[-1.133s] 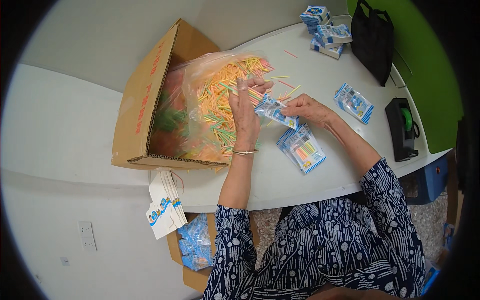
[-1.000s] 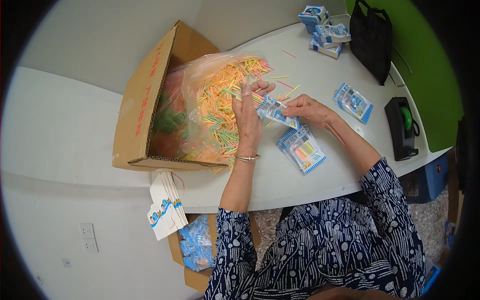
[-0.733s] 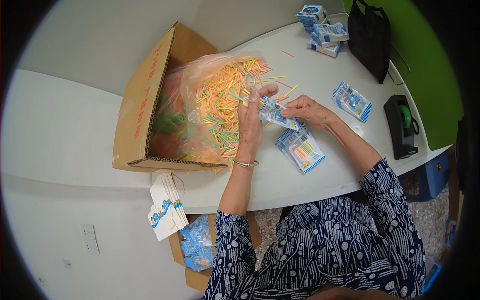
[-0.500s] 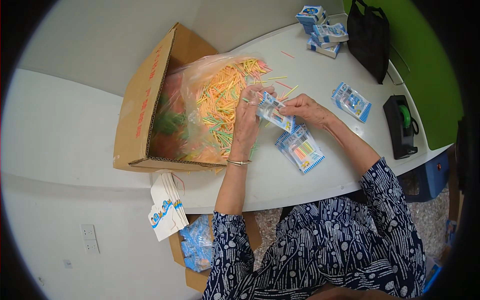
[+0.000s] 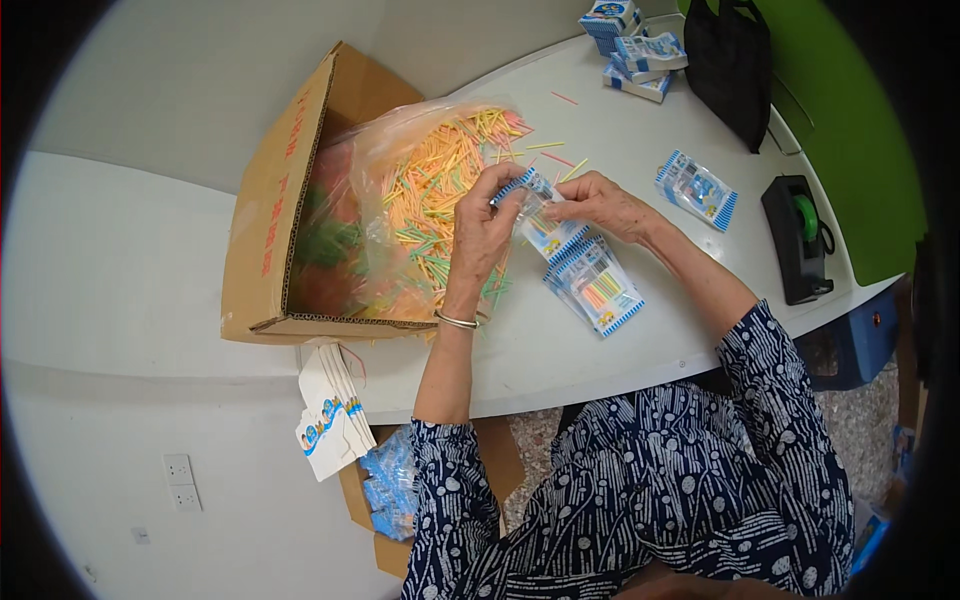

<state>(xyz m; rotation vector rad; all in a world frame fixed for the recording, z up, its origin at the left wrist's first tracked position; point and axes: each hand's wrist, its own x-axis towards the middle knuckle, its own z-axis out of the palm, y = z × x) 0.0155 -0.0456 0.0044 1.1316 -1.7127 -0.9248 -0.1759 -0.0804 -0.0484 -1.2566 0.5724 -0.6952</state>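
Observation:
Between both hands is a small clear packet with blue-striped ends and some coloured sticks showing inside. My left hand pinches its upper end with thumb and fingers. On its right edge my right hand has closed, the thumb lying across the front. Just below, several filled packets lie overlapped on the table. Left of my hands, a heap of thin pastel sticks, yellow, orange, pink and green, spills from a clear plastic bag inside an open cardboard box on its side.
Flat packets and a black tape dispenser are at the right. A black bag and stacked packs stand at the back. Folded white cards hang at the table's front-left edge, above a box of blue packets.
My left hand has shifted its grip to the packet's top end, where its fingers now fold over the striped edge. The packet stands a little more upright. The whole view has shifted slightly.

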